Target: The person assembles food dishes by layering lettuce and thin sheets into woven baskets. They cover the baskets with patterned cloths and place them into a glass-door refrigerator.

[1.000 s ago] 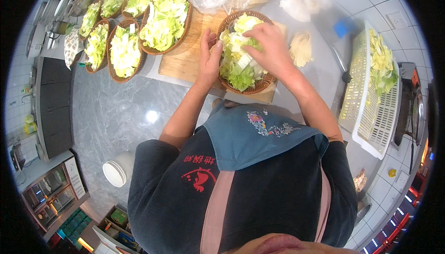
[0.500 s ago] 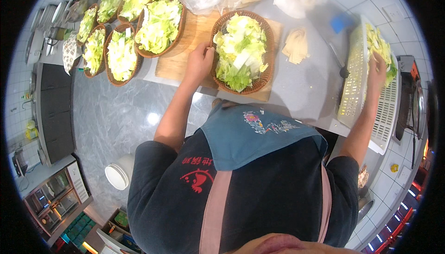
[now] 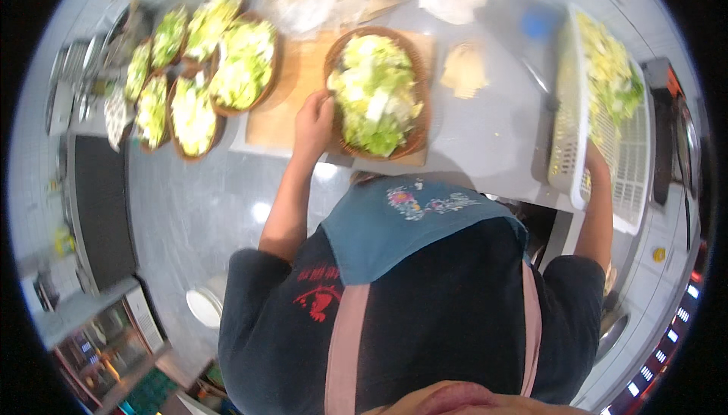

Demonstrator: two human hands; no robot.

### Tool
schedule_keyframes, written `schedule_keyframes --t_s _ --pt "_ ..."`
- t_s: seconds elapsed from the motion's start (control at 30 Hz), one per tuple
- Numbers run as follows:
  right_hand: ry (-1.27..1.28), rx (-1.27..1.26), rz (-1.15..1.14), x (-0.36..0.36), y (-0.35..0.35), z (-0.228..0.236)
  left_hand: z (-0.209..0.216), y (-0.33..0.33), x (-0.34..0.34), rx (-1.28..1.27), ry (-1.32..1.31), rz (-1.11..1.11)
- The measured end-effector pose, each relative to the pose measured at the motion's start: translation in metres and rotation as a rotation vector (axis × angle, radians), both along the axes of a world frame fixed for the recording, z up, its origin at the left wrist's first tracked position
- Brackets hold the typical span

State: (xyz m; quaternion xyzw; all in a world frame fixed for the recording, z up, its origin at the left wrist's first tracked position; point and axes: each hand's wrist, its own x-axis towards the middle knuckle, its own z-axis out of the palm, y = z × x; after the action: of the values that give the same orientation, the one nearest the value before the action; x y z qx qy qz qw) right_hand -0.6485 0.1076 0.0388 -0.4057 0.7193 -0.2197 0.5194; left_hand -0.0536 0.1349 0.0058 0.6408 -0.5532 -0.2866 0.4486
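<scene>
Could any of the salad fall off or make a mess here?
Maybe. The left hand holds just the rim of the heaped wooden bowl, which sits near the cutting board's front edge, so a tug could tip leaves out. The right hand reaches into the white basket at the counter's edge; leaning on it might tilt it.

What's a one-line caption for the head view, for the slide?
Left hand steadies a wooden bowl of chopped lettuce while the right hand reaches into a white plastic basket of greens.
</scene>
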Motion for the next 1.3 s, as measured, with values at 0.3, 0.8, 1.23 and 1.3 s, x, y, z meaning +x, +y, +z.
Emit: schedule_keyframes --t_s 0.3,0.8,1.23,1.3 --pt "0.481 0.105 0.184 0.026 -0.018 0.000 -0.006 -0.001 0.014 0.133 -0.025 -0.050" --pt "0.908 -0.298 0.213 -0.033 -0.047 0.022 0.015 0.003 0.009 0.275 0.036 -0.034" --pt "0.625 -0.311 0.065 -0.042 -0.049 0.014 0.013 0.009 0.002 0.280 0.126 -0.001" --pt "0.728 -0.285 -0.045 -0.047 -0.048 0.019 0.010 0.007 0.004 0.257 0.129 -0.015"
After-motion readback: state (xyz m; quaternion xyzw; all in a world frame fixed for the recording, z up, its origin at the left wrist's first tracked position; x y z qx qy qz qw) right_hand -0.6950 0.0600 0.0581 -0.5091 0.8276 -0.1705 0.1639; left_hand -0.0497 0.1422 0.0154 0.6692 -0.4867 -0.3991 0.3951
